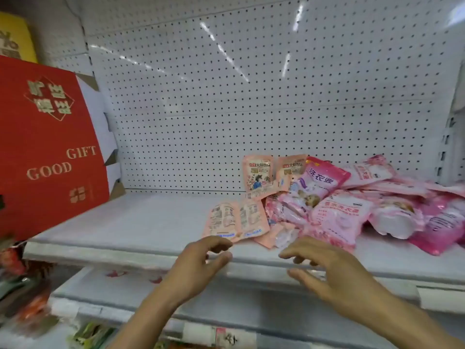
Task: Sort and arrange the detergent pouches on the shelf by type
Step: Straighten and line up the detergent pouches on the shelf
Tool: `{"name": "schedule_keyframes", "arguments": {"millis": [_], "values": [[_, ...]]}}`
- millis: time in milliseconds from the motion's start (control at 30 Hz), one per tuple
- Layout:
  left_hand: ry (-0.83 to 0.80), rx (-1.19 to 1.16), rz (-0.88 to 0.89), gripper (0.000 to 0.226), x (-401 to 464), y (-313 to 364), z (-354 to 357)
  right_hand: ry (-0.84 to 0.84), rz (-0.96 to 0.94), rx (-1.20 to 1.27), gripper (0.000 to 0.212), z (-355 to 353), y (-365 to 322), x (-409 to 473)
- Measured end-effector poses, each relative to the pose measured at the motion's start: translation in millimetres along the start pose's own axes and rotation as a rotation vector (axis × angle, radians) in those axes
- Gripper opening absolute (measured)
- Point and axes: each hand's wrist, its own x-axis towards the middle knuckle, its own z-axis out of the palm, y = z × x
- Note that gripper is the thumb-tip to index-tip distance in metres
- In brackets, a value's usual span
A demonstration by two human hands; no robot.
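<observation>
Sorting barely begun: left grip (pixel 201 258) and right grip (pixel 319 263), both spread and holding nothing, hover before the shelf (pixel 125 222), peach pouches (pixel 236 220) just beyond them, pink pouches (pixel 352 205) heaped unsorted right.

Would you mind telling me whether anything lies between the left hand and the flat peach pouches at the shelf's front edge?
Nothing visible does. The left hand hovers just in front of the peach pouches, fingers relaxed, with only bare shelf edge between them. The pink pile sits to the right, out of that path.
</observation>
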Motion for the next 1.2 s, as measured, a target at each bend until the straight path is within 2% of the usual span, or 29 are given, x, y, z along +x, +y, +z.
{"name": "schedule_keyframes", "arguments": {"millis": [67,167,267,433,567,667,733,833,900,967,1067,1200], "values": [[-0.038,0.137,0.003,0.028,35,-19,-6,0.012,-0.051,-0.166,0.030,19,7,37],[-0.206,0.334,0.030,0.047,83,-47,-10,-0.169,-0.068,-0.391,0.039,49,19,88],[-0.367,0.364,0.058,0.062,107,-69,-11,-0.241,-0.080,-0.603,0.041,72,39,117],[-0.391,0.429,0.199,0.066,124,-80,-17,-0.227,-0.104,-0.792,0.021,92,52,145],[-0.419,0.546,0.276,0.056,127,-75,-25,-0.034,-0.139,-0.753,0.014,80,50,167],[-0.345,0.664,0.268,0.028,134,-71,-36,0.055,-0.124,-0.723,0.009,69,52,187],[-0.213,0.724,0.221,0.019,148,-68,-51,0.136,-0.098,-0.658,0.005,62,57,199],[0.003,0.724,0.144,0.008,193,-70,-75,0.287,-0.068,-0.542,0.024,53,62,215],[0.090,0.635,0.102,0.011,232,-77,-84,0.310,-0.056,-0.532,0.031,50,65,226],[0.094,0.581,0.063,0.013,268,-85,-86,0.290,-0.033,-0.559,0.031,49,69,236],[0.053,0.558,0.046,0.014,312,-95,-79,0.188,0.084,-0.530,0.019,43,74,247],[0.008,0.497,0.003,0.018,340,-100,-66,0.103,0.155,-0.453,0.020,34,73,265]]}}
